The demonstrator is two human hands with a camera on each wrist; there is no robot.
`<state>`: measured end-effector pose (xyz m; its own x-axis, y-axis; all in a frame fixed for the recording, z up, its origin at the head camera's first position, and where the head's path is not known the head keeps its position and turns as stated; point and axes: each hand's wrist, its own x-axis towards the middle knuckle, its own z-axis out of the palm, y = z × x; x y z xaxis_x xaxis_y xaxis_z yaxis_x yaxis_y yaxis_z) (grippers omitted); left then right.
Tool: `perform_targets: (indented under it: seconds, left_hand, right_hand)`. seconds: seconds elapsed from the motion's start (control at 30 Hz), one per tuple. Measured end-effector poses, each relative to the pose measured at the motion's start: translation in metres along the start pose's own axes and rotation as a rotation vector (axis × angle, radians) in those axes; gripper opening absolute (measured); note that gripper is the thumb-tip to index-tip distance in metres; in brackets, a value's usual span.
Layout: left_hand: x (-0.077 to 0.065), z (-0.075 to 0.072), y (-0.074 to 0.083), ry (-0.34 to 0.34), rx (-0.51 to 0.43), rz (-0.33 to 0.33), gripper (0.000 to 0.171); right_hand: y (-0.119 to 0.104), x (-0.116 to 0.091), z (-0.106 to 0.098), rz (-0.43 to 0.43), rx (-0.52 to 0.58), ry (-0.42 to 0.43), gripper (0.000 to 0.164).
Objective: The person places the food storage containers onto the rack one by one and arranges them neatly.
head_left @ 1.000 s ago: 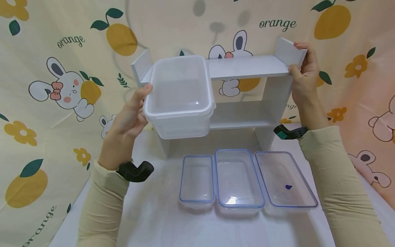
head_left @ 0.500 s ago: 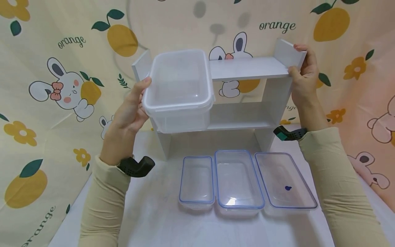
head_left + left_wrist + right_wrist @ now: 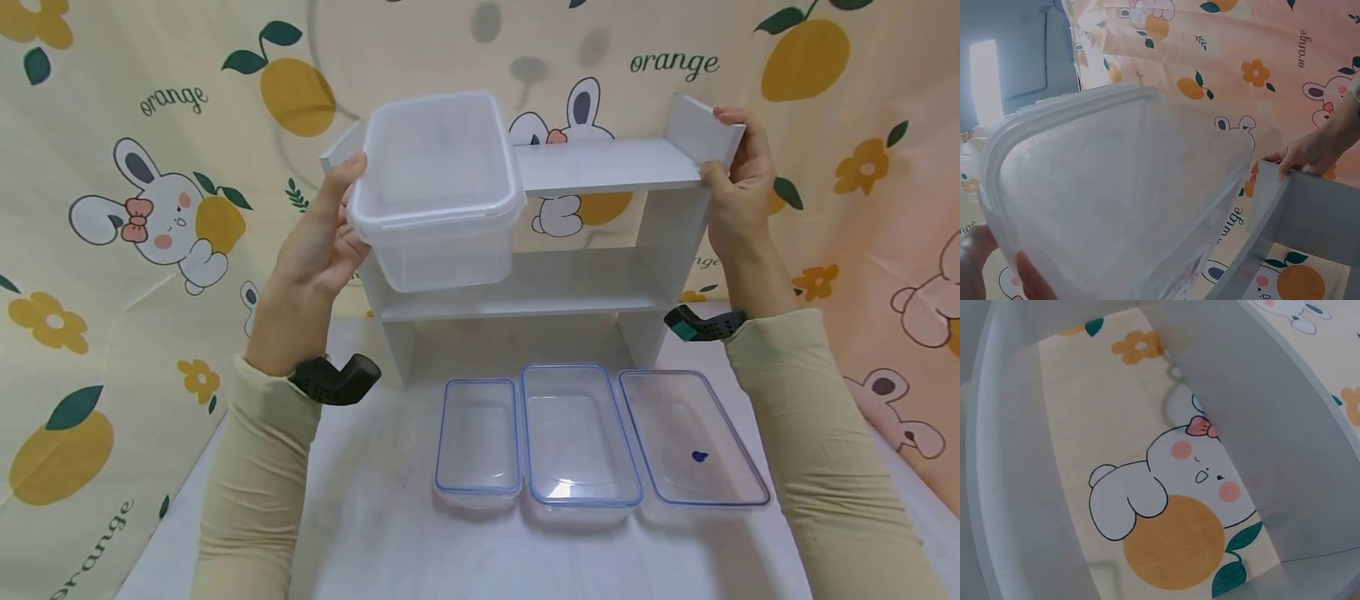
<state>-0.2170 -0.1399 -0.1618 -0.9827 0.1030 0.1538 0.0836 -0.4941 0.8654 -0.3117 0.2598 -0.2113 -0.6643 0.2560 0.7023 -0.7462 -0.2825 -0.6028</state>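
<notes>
The left hand [image 3: 318, 242] had its grip round the side of the white lidded container [image 3: 438, 192], thumb along the lid's left rim and fingers against the wall below. The container was up off the bench [image 3: 360, 533], at the left part of the white shelf unit [image 3: 581, 275], and in the head view it hid the left stretch of the top board [image 3: 600, 162]. Its base showed lower than that board's front edge and against the level beneath. Height and depth were thus the relation that counted: the container looked nearer the person than the board, though whether the 2 touched could not be told.

It lay just right of the left grip, lid upward, the front edge dipping a little at the left. The lid looked almost square from there, so a long axis was hard to read. The left hand was plainly the nearer.

The right hand [image 3: 738, 183], well apart from the container, had its grip on the right end panel [image 3: 705, 129] of the unit, fingers at the upper edge and thumb at the front.

On the bench before the unit, 3 clear blue-rimmed containers [image 3: 581, 433] sat side by side, the right 1 bearing a small dark blue mark [image 3: 699, 457]; neither hand touched them
</notes>
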Motion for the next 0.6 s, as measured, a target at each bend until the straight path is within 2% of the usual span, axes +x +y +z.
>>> perform_targets:
  seconds: [0.33,0.6]
  left_hand:
    - [0.015,0.001,0.002,0.046,-0.077,-0.031,0.051]
    - [0.026,0.005,0.004,0.055,-0.184,-0.075,0.051]
  right_hand:
    - [0.001,0.000,-0.001,0.009,-0.014,0.006,0.046]
    - [0.002,0.001,-0.001,-0.004,0.000,0.004,0.046]
